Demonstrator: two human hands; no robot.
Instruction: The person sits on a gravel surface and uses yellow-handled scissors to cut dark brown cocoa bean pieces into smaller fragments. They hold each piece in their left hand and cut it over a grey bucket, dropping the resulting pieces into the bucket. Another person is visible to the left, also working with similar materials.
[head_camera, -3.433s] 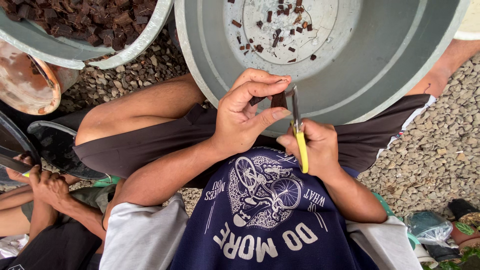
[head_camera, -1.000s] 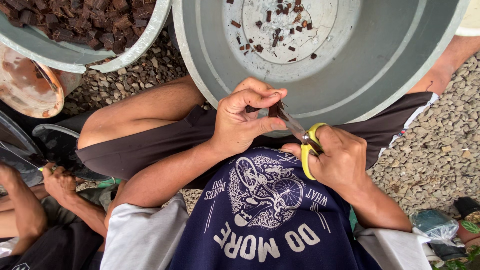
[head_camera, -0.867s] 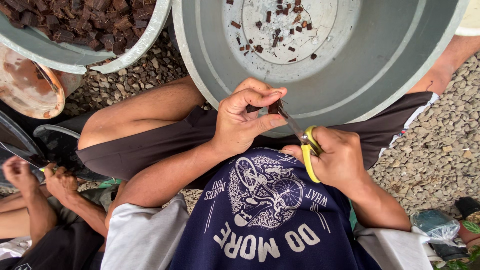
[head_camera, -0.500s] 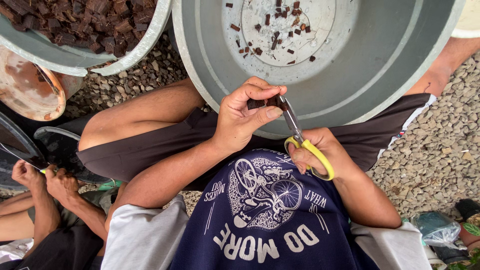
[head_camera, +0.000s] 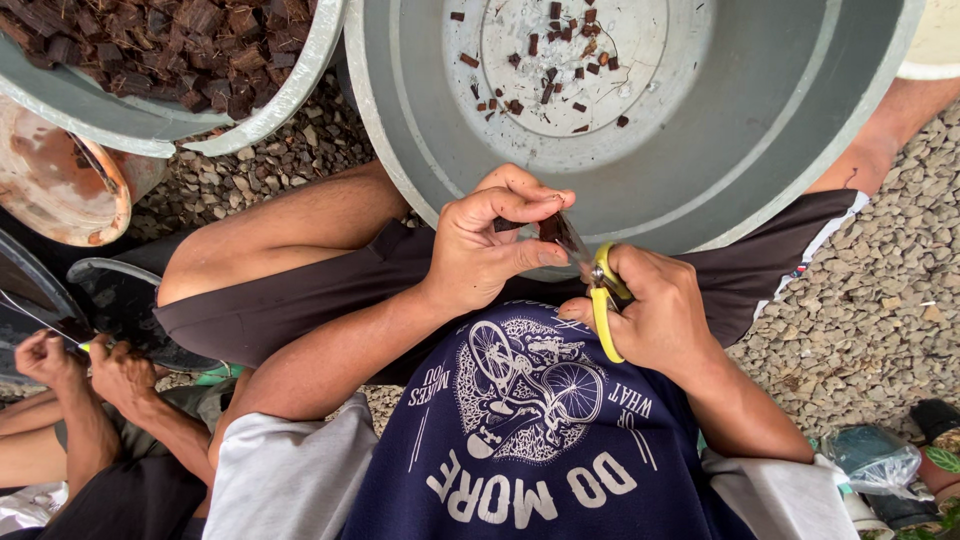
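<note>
At the near left, another person's hands (head_camera: 85, 365) are seen close together. Yellow-handled scissors (head_camera: 598, 292) are gripped by the right hand (head_camera: 660, 320), fingers through the loops. Just beyond, a small dark piece (head_camera: 548, 226) is pinched by the left hand (head_camera: 490, 245) at the blades. Farther off, brown chips (head_camera: 560, 60) are scattered in a grey basin (head_camera: 720, 150); at the far left, a fuller tub (head_camera: 150, 110) is set.

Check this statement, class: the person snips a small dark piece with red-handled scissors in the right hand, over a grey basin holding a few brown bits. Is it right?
Not quite. The scissors have yellow handles, not red, as the head view shows. The rest stands: the right hand holds them, the left hand pinches the small dark piece, and the grey basin holds a few brown bits.
</note>
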